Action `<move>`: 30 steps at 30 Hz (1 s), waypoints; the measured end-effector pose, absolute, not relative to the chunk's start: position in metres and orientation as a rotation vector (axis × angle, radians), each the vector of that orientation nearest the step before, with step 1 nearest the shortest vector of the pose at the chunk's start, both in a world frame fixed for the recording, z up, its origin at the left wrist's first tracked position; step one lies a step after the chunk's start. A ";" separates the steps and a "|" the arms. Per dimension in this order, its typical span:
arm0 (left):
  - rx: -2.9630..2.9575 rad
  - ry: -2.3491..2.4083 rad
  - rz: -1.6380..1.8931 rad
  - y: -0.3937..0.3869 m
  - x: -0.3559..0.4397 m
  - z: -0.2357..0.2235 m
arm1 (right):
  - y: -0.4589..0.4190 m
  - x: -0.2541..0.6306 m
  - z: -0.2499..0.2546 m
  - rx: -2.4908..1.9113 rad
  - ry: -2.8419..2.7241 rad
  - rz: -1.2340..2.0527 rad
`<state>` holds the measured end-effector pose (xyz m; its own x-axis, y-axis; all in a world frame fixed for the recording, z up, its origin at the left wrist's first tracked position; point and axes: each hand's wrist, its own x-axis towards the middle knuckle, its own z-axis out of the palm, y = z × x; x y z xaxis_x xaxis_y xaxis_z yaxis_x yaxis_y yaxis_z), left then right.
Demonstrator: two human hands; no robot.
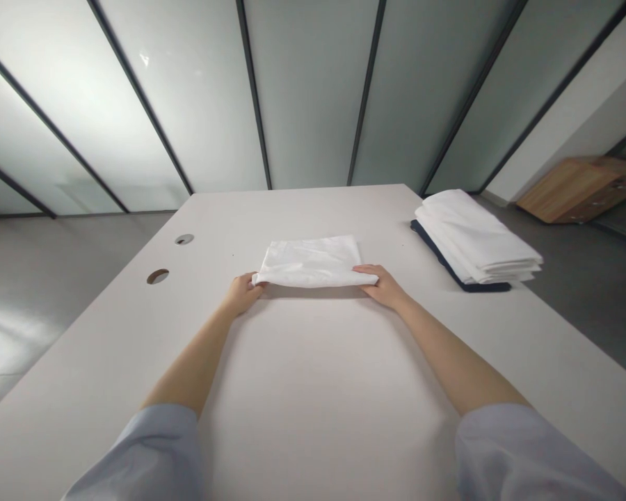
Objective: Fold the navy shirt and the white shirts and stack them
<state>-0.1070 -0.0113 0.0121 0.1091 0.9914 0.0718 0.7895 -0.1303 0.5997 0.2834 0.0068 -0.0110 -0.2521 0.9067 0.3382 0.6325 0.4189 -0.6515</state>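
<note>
A folded white cloth (313,261) lies in the middle of the table, its near edge lifted slightly off the surface. My left hand (244,293) grips the near left corner, with the thumb on top and the fingers beneath. At the near right corner my right hand (383,285) is closed on the same cloth, fingers over and under the edge. The cloth looks flat and several layers thick, with faint creases. What kind of cloth or garment it is, I cannot tell.
A stack of folded white cloths (474,236) rests on a dark navy folded cloth (438,254) at the right edge of the white table (323,390). Two round holes, one being an open hole (158,277), are at the left. A wooden cabinet (579,188) stands beyond, right.
</note>
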 end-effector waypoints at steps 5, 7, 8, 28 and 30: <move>2.281 1.554 0.663 -0.010 -0.106 0.008 | 0.005 0.287 -0.010 -1.229 -2.091 0.417; 2.375 1.570 0.607 -0.011 -0.106 0.007 | 0.005 0.288 -0.013 -1.171 -2.154 0.354; 2.407 1.582 0.574 -0.011 -0.106 0.007 | 0.005 0.289 -0.015 -1.137 -2.177 0.318; 2.481 1.463 0.574 -0.004 -0.115 -0.003 | 0.008 0.299 -0.023 -1.017 -2.132 0.451; 2.479 1.474 0.565 -0.002 -0.115 -0.004 | 0.008 0.298 -0.022 -1.009 -2.133 0.435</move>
<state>-0.1151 -0.0019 -0.0042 0.4289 0.8761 0.2200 0.7985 -0.4816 0.3612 0.2979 0.0081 -0.0222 -0.4301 0.7718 0.4684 0.5267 0.6359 -0.5641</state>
